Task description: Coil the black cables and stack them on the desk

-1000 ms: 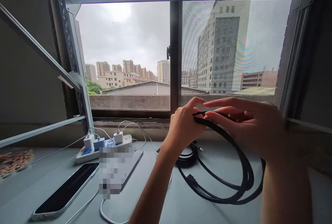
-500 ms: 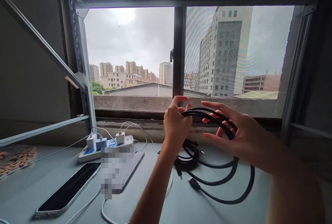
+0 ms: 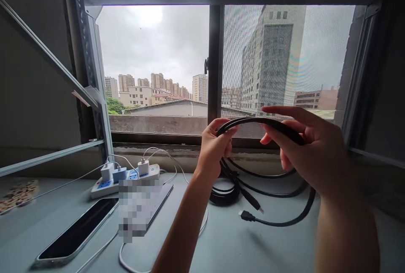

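Note:
Loops of a black cable (image 3: 257,120) stretch between my two hands above the table. My left hand (image 3: 215,144) grips the loops at their left end, thumb and fingers pinched around them. On the other side, my right hand (image 3: 311,146) holds the bundle in the crook of its thumb, with the index finger stretched out to the left. Below, lower strands hang in curves, and one end with a black plug (image 3: 247,215) dangles over the tabletop. A second plug end (image 3: 251,200) hangs under my left hand. Behind it lies a coiled black cable (image 3: 225,197).
A white power strip (image 3: 126,182) with several chargers stands at the back left. A phone (image 3: 77,233) and a partly blurred flat object (image 3: 158,209) lie in front of it. White charging cords (image 3: 125,260) cross the table. A window (image 3: 158,53) fills the back, framed by metal struts.
My right hand has moved up and right, and its thumb now presses along the cable. My left fingers have closed further round the loops. The dangling plug has swung right and slightly up.

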A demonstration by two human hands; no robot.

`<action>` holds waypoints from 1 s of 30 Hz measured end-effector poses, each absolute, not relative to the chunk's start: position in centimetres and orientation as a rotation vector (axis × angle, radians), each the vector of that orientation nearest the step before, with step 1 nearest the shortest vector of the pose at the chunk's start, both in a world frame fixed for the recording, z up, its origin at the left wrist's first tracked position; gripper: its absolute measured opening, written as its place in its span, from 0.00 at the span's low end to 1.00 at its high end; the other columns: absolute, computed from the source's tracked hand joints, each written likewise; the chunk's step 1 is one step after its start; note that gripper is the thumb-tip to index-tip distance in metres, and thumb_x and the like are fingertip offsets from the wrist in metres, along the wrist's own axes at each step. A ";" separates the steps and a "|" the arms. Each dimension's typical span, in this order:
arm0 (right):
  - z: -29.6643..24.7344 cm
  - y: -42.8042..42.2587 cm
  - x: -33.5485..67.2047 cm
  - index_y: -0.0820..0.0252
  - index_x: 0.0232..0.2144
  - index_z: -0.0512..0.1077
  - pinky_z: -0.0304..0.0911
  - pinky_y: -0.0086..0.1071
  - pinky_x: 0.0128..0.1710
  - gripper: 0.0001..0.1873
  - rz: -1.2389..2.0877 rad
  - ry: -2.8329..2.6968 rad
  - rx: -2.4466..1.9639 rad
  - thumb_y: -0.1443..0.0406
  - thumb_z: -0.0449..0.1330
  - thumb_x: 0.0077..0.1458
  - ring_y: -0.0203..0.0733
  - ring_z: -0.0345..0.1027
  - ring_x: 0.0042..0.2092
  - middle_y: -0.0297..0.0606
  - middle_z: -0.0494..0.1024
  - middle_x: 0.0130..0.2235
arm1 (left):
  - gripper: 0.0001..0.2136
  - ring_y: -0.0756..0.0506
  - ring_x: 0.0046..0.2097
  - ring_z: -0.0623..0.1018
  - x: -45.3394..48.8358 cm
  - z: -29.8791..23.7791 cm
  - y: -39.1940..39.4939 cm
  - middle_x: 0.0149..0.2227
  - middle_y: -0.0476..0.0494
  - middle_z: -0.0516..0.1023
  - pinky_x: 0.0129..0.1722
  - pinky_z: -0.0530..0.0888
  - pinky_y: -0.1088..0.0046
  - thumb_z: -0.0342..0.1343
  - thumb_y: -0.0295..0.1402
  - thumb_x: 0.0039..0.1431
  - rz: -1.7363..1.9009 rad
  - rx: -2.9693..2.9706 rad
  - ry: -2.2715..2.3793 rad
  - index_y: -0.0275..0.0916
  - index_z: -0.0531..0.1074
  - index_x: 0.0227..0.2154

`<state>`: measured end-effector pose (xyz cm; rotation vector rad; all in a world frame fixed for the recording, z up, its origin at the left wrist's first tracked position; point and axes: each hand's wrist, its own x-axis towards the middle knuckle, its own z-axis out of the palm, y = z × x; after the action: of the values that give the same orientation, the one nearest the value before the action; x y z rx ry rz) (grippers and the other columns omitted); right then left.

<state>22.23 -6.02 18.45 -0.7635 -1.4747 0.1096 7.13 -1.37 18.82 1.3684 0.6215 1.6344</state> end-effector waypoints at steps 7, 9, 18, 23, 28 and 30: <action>18.5 -4.7 21.8 0.51 0.44 0.77 0.55 0.24 0.11 0.14 0.171 -1.408 -0.707 0.64 0.59 0.55 0.26 0.58 0.14 0.35 0.81 0.33 | 0.15 0.55 0.17 0.68 7.4 17.5 1.3 0.12 0.60 0.55 0.22 0.64 0.80 0.60 0.44 0.51 1.527 1.433 0.620 0.38 0.65 0.23; 18.5 -4.3 21.5 0.52 0.44 0.77 0.55 0.24 0.11 0.15 0.169 -1.353 -0.690 0.64 0.59 0.54 0.27 0.59 0.15 0.36 0.81 0.34 | 0.16 0.53 0.17 0.70 7.7 16.9 2.1 0.12 0.59 0.57 0.22 0.65 0.79 0.58 0.45 0.52 1.493 1.418 0.662 0.38 0.64 0.21; 18.8 -6.6 21.6 0.50 0.40 0.79 0.48 0.25 0.06 0.17 0.208 -1.156 -0.734 0.60 0.68 0.45 0.25 0.49 0.12 0.36 0.81 0.31 | 0.16 0.51 0.15 0.69 9.3 15.1 2.4 0.15 0.49 0.67 0.16 0.63 0.77 0.46 0.40 0.56 1.157 1.653 0.862 0.36 0.67 0.18; 18.6 -7.8 22.2 0.48 0.38 0.80 0.48 0.23 0.05 0.16 0.046 -1.135 -0.823 0.59 0.69 0.43 0.26 0.51 0.12 0.33 0.79 0.25 | 0.10 0.48 0.18 0.73 10.0 15.0 1.3 0.17 0.52 0.70 0.20 0.67 0.76 0.46 0.38 0.58 1.137 1.617 0.763 0.37 0.67 0.36; 18.4 -6.3 23.3 0.50 0.46 0.76 0.57 0.23 0.09 0.24 0.112 -1.280 -0.849 0.58 0.69 0.44 0.29 0.59 0.14 0.32 0.78 0.26 | 0.12 0.51 0.16 0.69 10.5 15.2 1.3 0.17 0.59 0.65 0.18 0.65 0.79 0.49 0.34 0.57 1.544 1.322 0.607 0.39 0.59 0.44; 18.2 -5.0 23.6 0.53 0.49 0.73 0.64 0.26 0.15 0.27 0.130 -1.359 -0.876 0.58 0.68 0.45 0.33 0.67 0.18 0.34 0.79 0.29 | 0.09 0.54 0.14 0.64 10.2 15.5 1.5 0.16 0.60 0.61 0.15 0.60 0.82 0.50 0.32 0.57 1.619 1.236 0.607 0.39 0.60 0.40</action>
<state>23.57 -5.05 18.25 -0.8760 -1.3590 0.1299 10.20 1.48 15.55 1.2358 0.6065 1.6188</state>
